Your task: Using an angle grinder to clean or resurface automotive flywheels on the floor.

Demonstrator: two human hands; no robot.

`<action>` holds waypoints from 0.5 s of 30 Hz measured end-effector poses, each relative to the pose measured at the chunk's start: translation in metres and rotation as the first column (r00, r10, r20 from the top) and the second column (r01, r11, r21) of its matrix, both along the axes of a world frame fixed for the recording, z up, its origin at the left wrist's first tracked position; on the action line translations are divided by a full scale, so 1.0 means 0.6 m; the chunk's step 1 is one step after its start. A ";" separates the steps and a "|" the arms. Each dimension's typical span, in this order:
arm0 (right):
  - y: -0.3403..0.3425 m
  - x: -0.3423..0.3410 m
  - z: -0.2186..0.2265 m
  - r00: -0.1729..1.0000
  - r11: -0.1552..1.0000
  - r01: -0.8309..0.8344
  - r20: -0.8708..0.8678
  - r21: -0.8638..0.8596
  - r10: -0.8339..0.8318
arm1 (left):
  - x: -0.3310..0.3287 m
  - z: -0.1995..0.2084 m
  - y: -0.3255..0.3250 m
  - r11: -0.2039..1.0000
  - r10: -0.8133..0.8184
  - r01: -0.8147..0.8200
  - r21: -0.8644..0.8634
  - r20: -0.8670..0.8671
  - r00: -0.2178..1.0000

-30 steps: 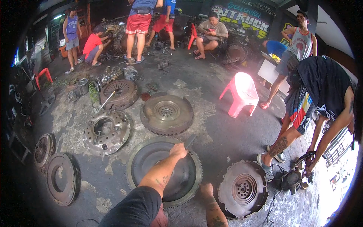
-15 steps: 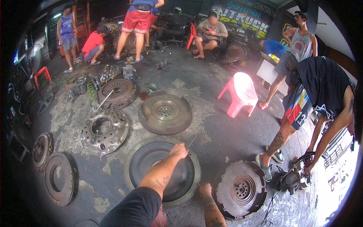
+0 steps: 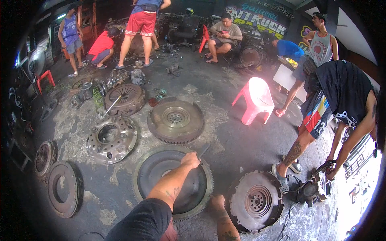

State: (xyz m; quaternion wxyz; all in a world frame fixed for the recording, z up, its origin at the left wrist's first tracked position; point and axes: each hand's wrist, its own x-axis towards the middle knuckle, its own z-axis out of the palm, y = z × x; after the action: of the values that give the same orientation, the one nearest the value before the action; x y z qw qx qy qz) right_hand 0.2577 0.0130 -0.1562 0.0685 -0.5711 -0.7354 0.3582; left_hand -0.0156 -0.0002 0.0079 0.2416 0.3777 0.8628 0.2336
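Observation:
A large toothed flywheel lies on the floor in front of me. Over its upper right part, my left hand is closed round a dark, flat, blade-like tool that sticks out beyond the fist toward the toothed rim. My right hand is curled at the flywheel's right edge, beside a second, notched flywheel. Its fingers face away, so anything inside them is hidden. Just beyond the first flywheel lies another one with a raised hub.
Clutch covers and a pressure ring lie to the left. A pink plastic chair stands at right. Near it, a co-worker bends over a corded machine. Several people and engine parts are farther back.
Both my hands stay almost where they were. In the background, the person in red shorts has shifted slightly, and the bending co-worker's hands have moved a little at the corded machine.

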 end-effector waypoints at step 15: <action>0.008 0.008 -0.024 0.999 0.993 0.042 -0.004 -0.108 -0.043 | 0.003 0.000 0.000 0.999 -0.024 0.024 -0.028 0.008 1.000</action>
State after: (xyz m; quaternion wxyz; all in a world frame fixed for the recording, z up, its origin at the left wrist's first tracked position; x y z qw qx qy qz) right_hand 0.2622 0.0176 -0.1705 0.0473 -0.5885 -0.7023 0.3977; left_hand -0.0136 0.0001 0.0079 0.2533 0.3836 0.8604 0.2199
